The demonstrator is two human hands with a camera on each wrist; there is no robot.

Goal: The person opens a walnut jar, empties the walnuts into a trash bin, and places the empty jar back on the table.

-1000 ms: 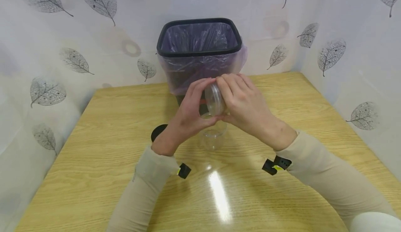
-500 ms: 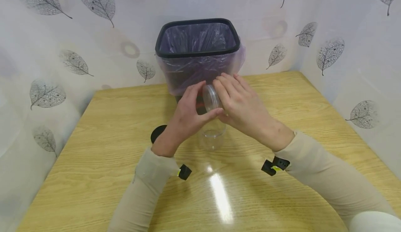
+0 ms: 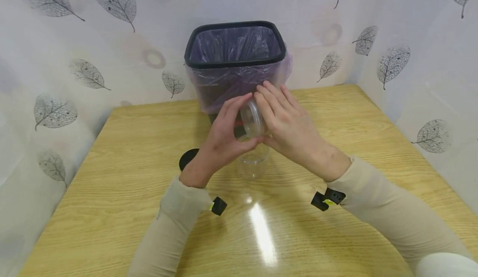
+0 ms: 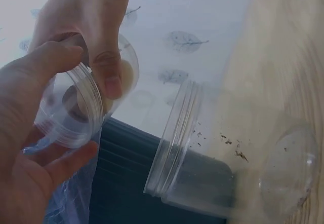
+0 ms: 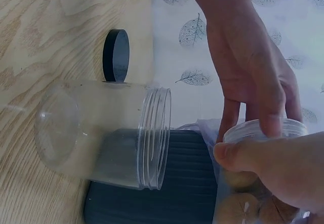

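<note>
Both hands hold a clear plastic jar (image 3: 252,119) tilted on its side above the table, threaded rim facing left. My left hand (image 3: 223,138) spans that rim, thumb below and fingers above in the head view. My right hand (image 3: 291,123) grips the jar's body from the right and hides most of it. Several round brown things (image 5: 238,210) show inside through the wall; their kind is unclear. Just below the hands, a second clear jar (image 3: 253,167) stands upright without a lid, dark crumbs (image 4: 235,150) on its inside. A black round lid (image 3: 186,159) lies beside my left wrist.
Behind the hands stands a dark bin (image 3: 235,64) lined with a thin purple bag. The wooden table (image 3: 142,144) meets a leaf-patterned cloth (image 3: 157,15) at its back and sides. A white rounded object (image 3: 446,264) shows at the lower right corner.
My left hand's fingers lift slightly off the rim half a second ago and now lie against it again. My right hand's fingers stretch a little further upward. The standing jar, lid and bin stay put.
</note>
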